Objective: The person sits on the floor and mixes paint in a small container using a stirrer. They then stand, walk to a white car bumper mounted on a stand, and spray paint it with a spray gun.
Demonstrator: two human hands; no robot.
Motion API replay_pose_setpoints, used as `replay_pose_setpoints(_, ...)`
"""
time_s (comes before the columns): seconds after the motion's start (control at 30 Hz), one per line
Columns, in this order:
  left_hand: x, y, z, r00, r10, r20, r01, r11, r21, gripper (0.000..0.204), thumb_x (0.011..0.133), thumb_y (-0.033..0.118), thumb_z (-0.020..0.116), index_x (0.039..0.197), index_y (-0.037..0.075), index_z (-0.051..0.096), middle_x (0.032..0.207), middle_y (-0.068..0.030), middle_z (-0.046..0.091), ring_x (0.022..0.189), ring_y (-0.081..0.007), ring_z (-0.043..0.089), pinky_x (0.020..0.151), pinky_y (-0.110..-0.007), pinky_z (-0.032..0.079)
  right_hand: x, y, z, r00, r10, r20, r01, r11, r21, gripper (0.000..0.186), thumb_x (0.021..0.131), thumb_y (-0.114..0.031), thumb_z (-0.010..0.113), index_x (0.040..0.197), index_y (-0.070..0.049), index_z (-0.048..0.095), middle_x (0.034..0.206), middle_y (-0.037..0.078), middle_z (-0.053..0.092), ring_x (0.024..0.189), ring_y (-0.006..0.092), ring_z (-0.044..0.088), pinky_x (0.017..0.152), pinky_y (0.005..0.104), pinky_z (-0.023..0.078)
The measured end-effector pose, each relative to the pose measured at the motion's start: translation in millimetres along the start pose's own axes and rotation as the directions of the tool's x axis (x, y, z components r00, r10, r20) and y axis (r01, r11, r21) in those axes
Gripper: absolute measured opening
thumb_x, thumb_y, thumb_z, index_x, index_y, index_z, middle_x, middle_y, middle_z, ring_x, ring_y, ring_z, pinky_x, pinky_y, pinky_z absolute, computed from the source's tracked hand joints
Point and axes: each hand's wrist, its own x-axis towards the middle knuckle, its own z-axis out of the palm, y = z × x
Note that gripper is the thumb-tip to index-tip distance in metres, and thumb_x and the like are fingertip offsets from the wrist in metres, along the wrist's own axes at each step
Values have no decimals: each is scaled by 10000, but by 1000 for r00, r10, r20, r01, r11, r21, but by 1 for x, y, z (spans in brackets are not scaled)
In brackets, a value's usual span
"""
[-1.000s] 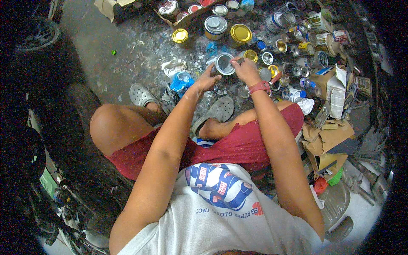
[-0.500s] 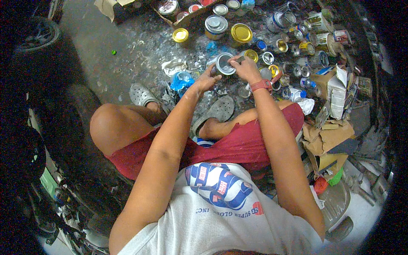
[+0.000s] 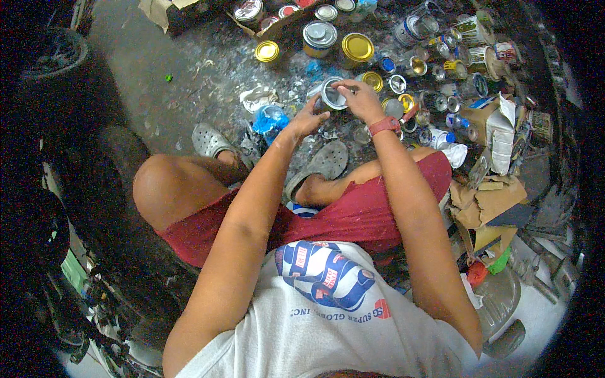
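- The grey concrete floor (image 3: 189,94) is rough, stained and speckled with pale flecks, with a heap of round metal tins and lids spread over its far part.
- Torn brown cardboard pieces (image 3: 488,201) lie crumpled on the person's right, soft and creased against the hard tins.
- A gold-lidded round tin (image 3: 357,49) and a silver-lidded round tin (image 3: 319,36) stand among the heap, both smooth and shiny on top.
- A crumpled blue plastic bag (image 3: 270,118) lies just beside the left wrist, thin and limp.
- The small silver round metal can (image 3: 332,94) is held up above the floor, in front of the knees, between both hands; it looks light, stiff and slick, with a thin rim that may be sharp, so the side wall is the safer place to hold it.
- The left hand (image 3: 307,120) cups the can from below, fingers curled on its wall.
- The right hand (image 3: 359,97) closes over the top, fingertips pinching at the rim.
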Motion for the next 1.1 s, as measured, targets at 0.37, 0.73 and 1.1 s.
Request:
replay_pose_setpoints(0.37,1,7,4,999,-50,-5,51,997,62,942,987,192,761,1744,204,201,1566,-231,553,1341,-307,582,1037,-438,513,7,25,-1,998,49,43,-45,996,-78,200,996,-341,727,1096,-208,837,1103,198,780,1035,422,734,913,520,581)
replay_pose_setpoints(0.73,3,5,5,997,-77,-21,78,996,38,944,998,163,745,1747,239,175,1521,-211,598,1125,-254,630,757,-368,530,6,19,-2,980,195,-22,-193,937,-292,198,991,-314,717,1095,-191,832,1144,187,781,1043,423,739,933,513,580)
replay_pose_setpoints(1.1,-3,7,4,988,-151,-24,149,988,-49,960,1000,136,740,1752,231,151,1402,-168,666,805,-150,550,577,-317,431,0,10,3,996,54,-68,-58,997,-57,192,985,-327,735,1069,-187,835,1118,221,773,1049,441,725,937,526,575)
